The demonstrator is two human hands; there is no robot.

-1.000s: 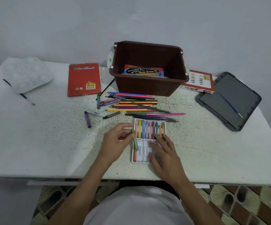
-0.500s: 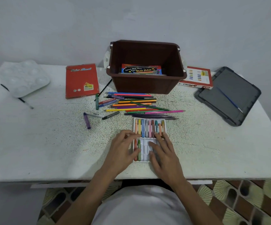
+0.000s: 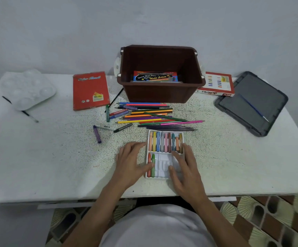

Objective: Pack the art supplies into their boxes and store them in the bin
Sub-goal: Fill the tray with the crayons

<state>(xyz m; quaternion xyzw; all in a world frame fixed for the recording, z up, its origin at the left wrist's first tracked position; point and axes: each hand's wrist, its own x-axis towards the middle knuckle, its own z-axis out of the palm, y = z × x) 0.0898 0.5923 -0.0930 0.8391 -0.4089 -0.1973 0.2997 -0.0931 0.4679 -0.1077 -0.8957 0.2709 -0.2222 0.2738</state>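
The pastel tray (image 3: pixel 162 172) lies near the table's (image 3: pixel 55 166) front edge, the right hand (image 3: pixel 184 168) flat upon it, and the left hand (image 3: pixel 131 162), loose and holding nothing, should seat the green pastel (image 3: pixel 153 157) fully into its slot.

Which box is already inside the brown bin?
The water colour box; the red pencil box and the pastels box lie outside, on the table.
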